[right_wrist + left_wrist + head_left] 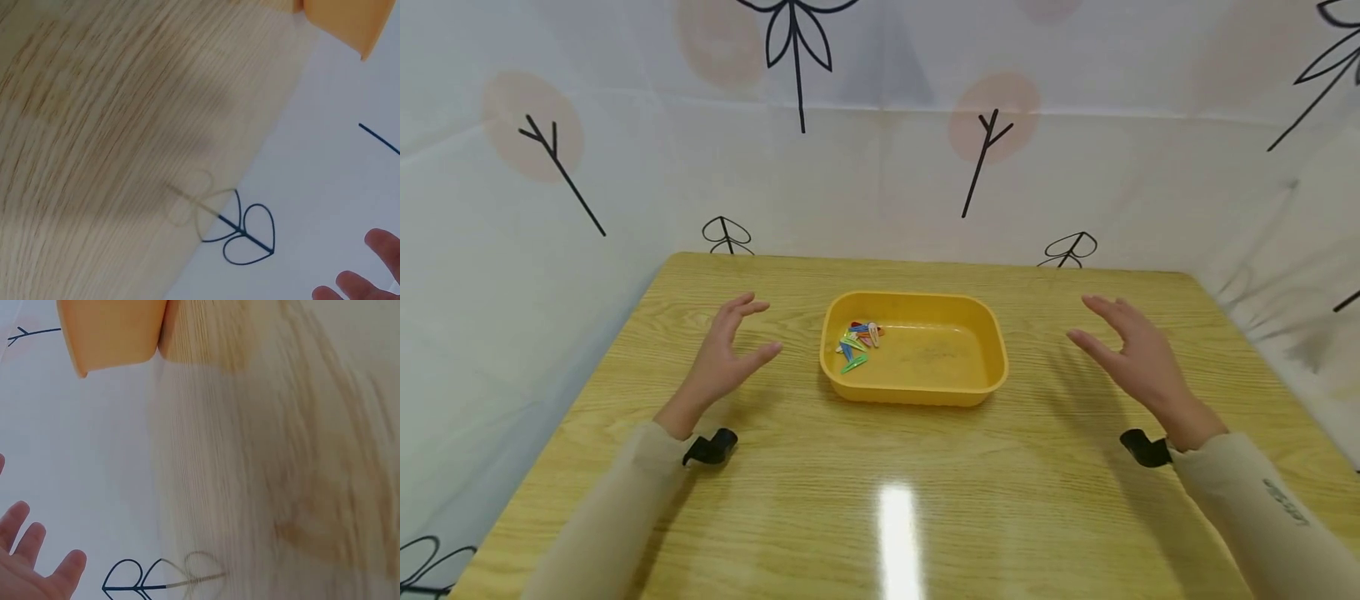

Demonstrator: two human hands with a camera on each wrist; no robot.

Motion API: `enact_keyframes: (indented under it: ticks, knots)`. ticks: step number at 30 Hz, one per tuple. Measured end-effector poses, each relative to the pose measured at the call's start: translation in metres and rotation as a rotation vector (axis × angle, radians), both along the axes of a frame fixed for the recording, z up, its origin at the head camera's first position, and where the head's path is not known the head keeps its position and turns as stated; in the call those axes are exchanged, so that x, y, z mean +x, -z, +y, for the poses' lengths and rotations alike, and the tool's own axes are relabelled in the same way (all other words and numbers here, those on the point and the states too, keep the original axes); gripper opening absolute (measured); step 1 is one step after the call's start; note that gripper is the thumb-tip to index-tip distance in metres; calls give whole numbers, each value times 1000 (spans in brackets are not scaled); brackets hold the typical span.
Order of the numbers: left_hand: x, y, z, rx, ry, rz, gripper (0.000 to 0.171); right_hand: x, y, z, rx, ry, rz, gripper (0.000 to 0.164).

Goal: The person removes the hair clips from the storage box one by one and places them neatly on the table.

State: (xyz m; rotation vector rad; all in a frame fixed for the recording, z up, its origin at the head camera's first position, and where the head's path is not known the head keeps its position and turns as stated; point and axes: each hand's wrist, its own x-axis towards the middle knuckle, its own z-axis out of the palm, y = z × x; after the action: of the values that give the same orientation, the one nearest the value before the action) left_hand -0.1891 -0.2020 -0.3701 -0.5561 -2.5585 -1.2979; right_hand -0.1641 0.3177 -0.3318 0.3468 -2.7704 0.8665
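A yellow plastic tray (940, 396) sits in the middle of the wooden table, with several small colourful hair clips (856, 342) piled at its left end. To the tray's left, my left hand (718, 358) hovers over the table, fingers apart and holding nothing. On the other side my right hand (1138, 362) is held up the same way, thumb and fingers spread, well apart from the tray. The left wrist view has the tray's end wall (112, 337) at the top and my fingertips at lower left. In the right wrist view, a tray corner (350, 22) shows at upper right.
The wood-grain table (820, 500) reflects a bright light strip near its front. A white cloth (880, 183) with plant drawings and pale pink circles hangs behind the table and along its sides. Both wrists wear black camera straps (711, 447) over light sleeves.
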Motion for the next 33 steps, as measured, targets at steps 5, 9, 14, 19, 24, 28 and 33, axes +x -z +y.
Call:
enact_keyframes:
  ticks: [5,9,14,19,24,28,33]
  knots:
    - [-1,0,8,7,10,-12,57,-2,-1,-5,4,-8,5,61]
    - [-2,0,13,19,23,-14,56,-4,-2,-10,-6,-15,3,62]
    - [-4,3,20,37,46,-8,51,-6,0,-15,-20,-28,-5,63]
    - [-6,4,28,36,64,-28,48,-7,1,-19,-17,-35,1,62]
    - [-6,5,36,29,80,-50,44,-10,0,-24,-19,-33,6,62]
    - [-7,6,43,38,100,-72,42,-11,1,-27,-24,-34,4,62]
    - [-9,9,49,61,126,-108,40,-13,1,-30,-25,-41,-2,62]
